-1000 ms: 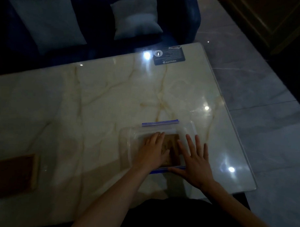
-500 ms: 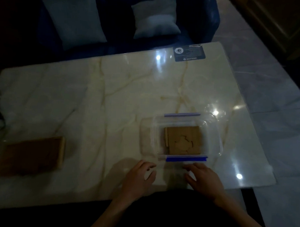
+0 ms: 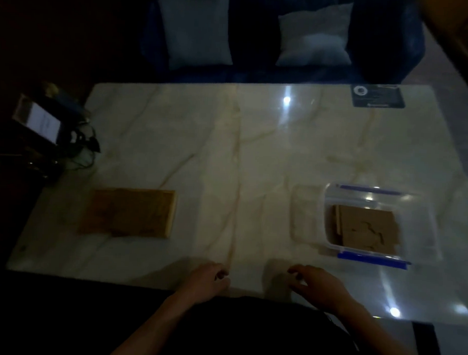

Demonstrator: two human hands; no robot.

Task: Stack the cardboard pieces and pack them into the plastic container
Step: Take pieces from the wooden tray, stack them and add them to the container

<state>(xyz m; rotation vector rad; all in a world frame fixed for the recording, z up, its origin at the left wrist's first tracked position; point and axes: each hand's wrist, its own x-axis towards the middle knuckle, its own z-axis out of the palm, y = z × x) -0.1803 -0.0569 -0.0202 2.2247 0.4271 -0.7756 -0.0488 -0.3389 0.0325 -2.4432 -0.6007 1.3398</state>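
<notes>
From the head camera, a marble desk fills the dim room, with bright light spots reflected on its glossy top. On the right side sits the clear plastic container, its lid off, with blue clips along the far and near rims. Inside it lies a flat stack of brown cardboard pieces, the top one showing a jagged cut line. Well apart, on the left side of the desk, lies a flat wooden board. A dark card rests at the far right corner, and a phone with a lit screen stands off the left edge beside tangled cables. Two pale cushions sit on the blue sofa behind. At the near edge, the left hand and right hand rest empty, fingers loosely curled inward, holding nothing, both well clear of the container.
</notes>
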